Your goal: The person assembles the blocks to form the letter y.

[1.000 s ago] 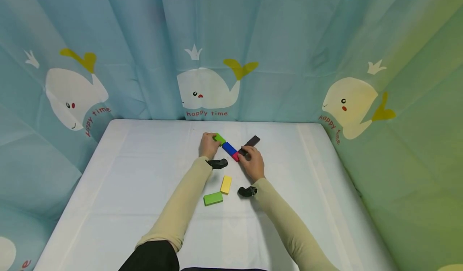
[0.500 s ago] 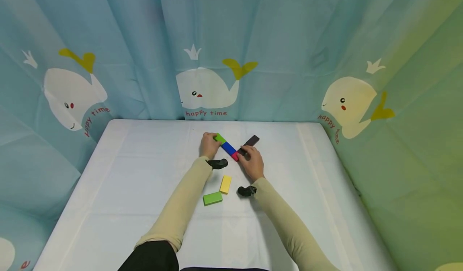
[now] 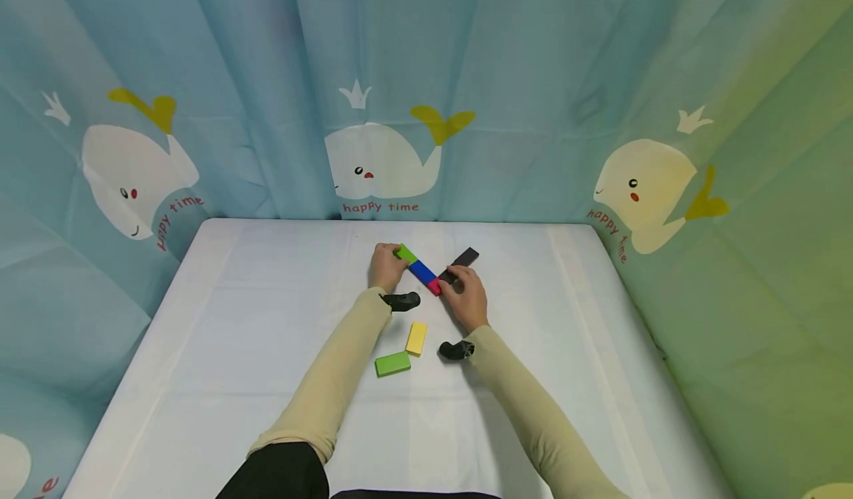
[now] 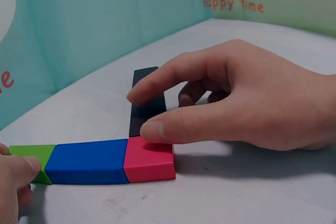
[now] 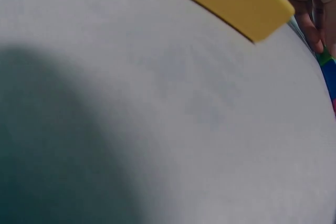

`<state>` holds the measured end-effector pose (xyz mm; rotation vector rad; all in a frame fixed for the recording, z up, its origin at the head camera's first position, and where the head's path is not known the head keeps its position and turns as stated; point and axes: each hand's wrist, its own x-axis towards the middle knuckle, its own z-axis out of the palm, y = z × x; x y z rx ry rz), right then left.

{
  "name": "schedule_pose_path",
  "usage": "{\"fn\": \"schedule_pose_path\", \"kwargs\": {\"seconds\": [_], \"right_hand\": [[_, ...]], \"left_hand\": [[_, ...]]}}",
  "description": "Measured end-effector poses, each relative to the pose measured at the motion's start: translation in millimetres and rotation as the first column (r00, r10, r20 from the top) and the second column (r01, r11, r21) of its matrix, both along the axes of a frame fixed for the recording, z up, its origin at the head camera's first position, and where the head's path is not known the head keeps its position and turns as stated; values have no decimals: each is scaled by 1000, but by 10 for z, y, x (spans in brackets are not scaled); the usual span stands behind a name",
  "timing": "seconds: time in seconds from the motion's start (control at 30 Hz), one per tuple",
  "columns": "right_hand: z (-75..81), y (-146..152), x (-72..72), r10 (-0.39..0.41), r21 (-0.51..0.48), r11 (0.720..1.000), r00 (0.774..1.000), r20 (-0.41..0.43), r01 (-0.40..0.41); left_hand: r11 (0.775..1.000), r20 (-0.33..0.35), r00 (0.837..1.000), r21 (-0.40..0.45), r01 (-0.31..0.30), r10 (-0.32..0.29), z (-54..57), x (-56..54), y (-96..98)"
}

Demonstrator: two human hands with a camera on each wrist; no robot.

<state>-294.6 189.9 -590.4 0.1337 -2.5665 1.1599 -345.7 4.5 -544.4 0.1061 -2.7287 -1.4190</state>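
A row of blocks lies slanted on the table: a light green block, a blue block and a pinkish-red block. My left hand pinches the green block at the far left end, its thumb on the near side in the left wrist view. From the red block a black strip of block runs off at an angle. My right hand is over this corner, thumb tip at the red block's top edge and index fingertip by the black strip's left edge, the fingers loosely bent and spread.
Nearer the body, a yellow block and another green block lie between the forearms. The white-covered table meets a blue-green curtain printed with whales at the back. Black wrist devices sit at both cuffs.
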Motion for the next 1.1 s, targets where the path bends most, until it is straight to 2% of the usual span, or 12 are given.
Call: {"fn": "schedule_pose_path", "kwargs": {"seconds": [0.27, 0.43, 0.6, 0.73, 0.8, 0.9, 1.0, 1.1], "right_hand": [[40, 41, -19, 56, -27, 998, 998, 30, -55], [44, 20, -8, 72, -19, 997, 997, 35, -71], [30, 24, 12, 64, -26, 998, 997, 38, -63], [9, 45, 20, 52, -19, 998, 998, 26, -52], [0, 56, 17, 47, -13, 999, 999, 24, -47], [5, 60, 20, 42, -20, 999, 999, 26, -41], [19, 63, 23, 43, -28, 999, 999, 30, -42], [26, 61, 28, 42, -20, 999, 998, 36, -41]], "left_hand": [[1000, -19, 1000, 0, -17, 17, 2, 8, -47], [1000, -30, 999, -11, -11, 11, -42, -25, -111], [999, -71, 997, 47, -12, 16, -29, -12, -191], [993, -114, 993, 108, 48, -36, 32, 60, -273], [988, -130, 986, 97, 119, -106, 54, 115, -326], [962, -106, 960, 55, 266, -259, 59, 201, -406], [908, -22, 908, 28, 418, -418, 55, 312, -459], [854, 54, 853, 47, 517, -519, 35, 461, -480]]}}
